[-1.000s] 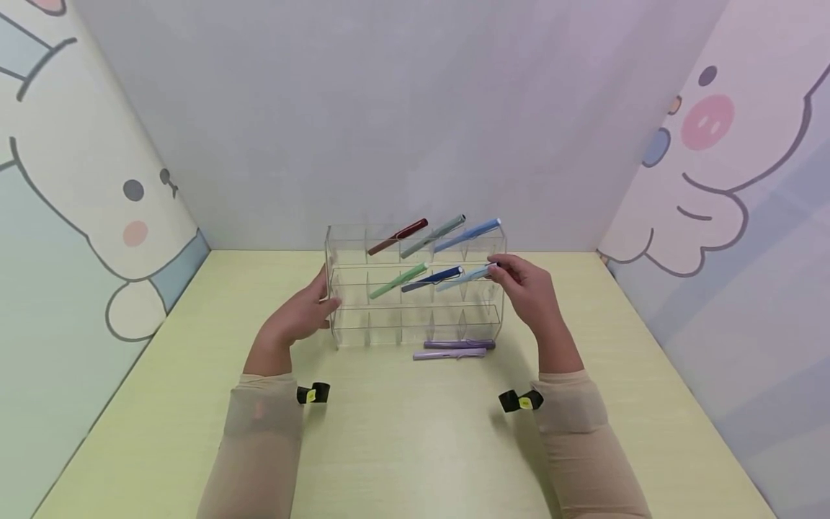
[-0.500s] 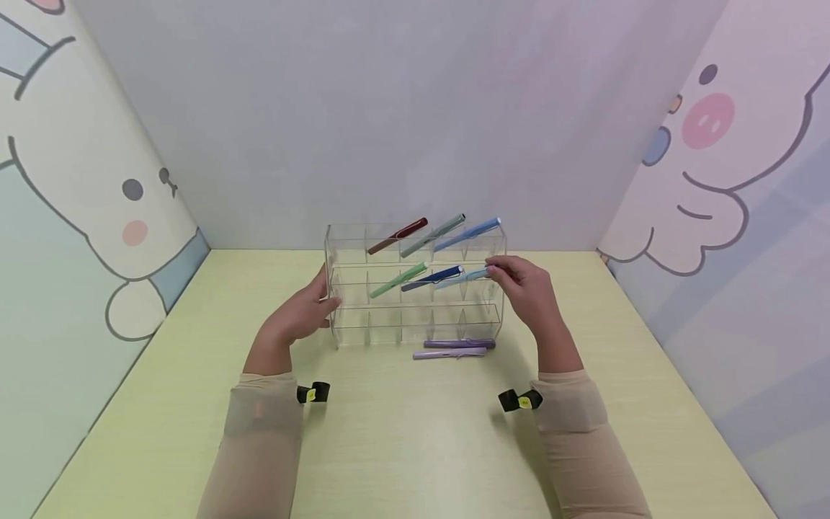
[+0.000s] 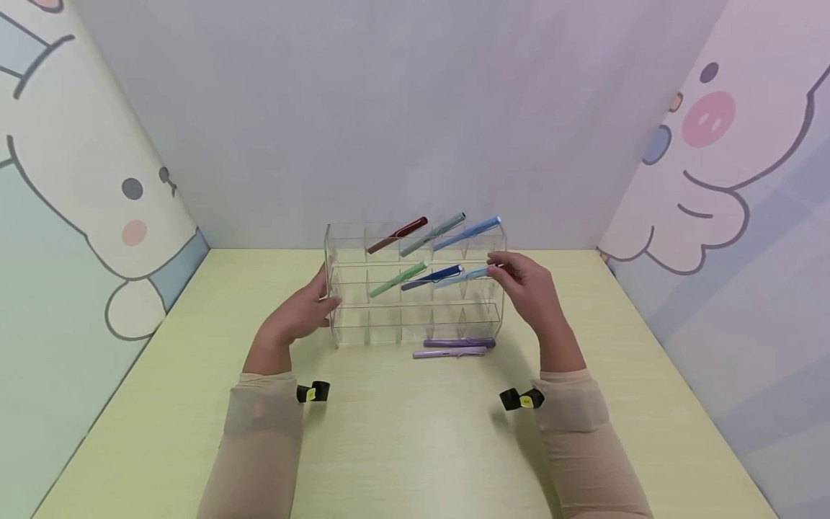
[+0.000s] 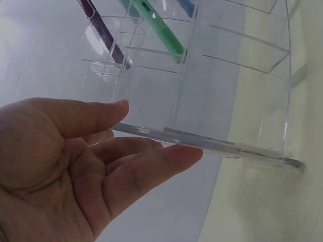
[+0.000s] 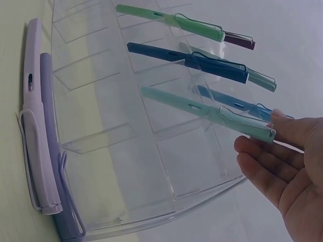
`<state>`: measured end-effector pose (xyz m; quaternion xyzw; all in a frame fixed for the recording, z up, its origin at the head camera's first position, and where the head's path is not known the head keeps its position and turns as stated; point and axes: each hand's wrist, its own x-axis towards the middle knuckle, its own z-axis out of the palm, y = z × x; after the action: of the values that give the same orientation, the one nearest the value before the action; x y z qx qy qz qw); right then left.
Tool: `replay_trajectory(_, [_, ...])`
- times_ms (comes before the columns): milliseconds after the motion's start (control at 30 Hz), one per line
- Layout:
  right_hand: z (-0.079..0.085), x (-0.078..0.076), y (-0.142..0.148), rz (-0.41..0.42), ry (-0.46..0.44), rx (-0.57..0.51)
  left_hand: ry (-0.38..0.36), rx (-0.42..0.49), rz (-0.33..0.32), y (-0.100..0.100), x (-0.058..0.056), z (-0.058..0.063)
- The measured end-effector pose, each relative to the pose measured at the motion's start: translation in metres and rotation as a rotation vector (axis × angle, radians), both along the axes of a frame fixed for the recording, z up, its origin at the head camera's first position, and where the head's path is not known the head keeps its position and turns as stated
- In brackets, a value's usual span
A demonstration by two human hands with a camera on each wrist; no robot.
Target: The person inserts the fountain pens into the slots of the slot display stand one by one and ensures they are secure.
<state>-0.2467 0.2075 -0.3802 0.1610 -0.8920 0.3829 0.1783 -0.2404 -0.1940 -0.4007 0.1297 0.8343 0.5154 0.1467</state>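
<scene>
A clear acrylic pen rack (image 3: 415, 315) with three tiers of compartments stands on the table. My left hand (image 3: 302, 308) grips its left side panel, thumb on one face and fingers on the other, as the left wrist view (image 4: 75, 161) shows. My right hand (image 3: 527, 288) pinches the cap end of a light blue pen (image 5: 202, 112), which slants in the middle tier. Beside that pen lean a dark blue pen (image 3: 432, 279) and a green pen (image 3: 398, 280). The top tier holds a dark red pen (image 3: 398, 236), a grey-green pen (image 3: 433, 235) and a blue pen (image 3: 468, 233).
On the table before the rack's right front lie a dark purple pen (image 3: 459, 344) and a lilac pen (image 3: 449, 354), side by side. A grey wall (image 3: 402, 122) rises behind the rack. Cartoon-printed panels flank the table (image 3: 415, 447) on both sides.
My right hand has shifted only slightly at the light blue pen's cap, first left, then back up and right. The left hand and the rack stay in place.
</scene>
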Motion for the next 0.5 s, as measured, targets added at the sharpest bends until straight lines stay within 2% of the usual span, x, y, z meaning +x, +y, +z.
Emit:
replay_trajectory(200, [0.011,0.005,0.008,-0.026,0.051,-0.045,-0.001,0.000,0.006,0.000,0.002,0.001])
replay_trajectory(333, [0.025,0.016,0.016,-0.073,0.085,-0.049,-0.002,0.001,0.012,0.000,0.003,0.001])
replay_trajectory(400, [0.032,0.024,0.019,-0.063,0.063,-0.017,-0.002,0.004,0.013,0.000,0.003,0.001])
replay_trajectory(500, [0.039,0.033,0.019,0.044,-0.048,0.097,0.006,0.006,0.009,-0.001,0.001,0.000])
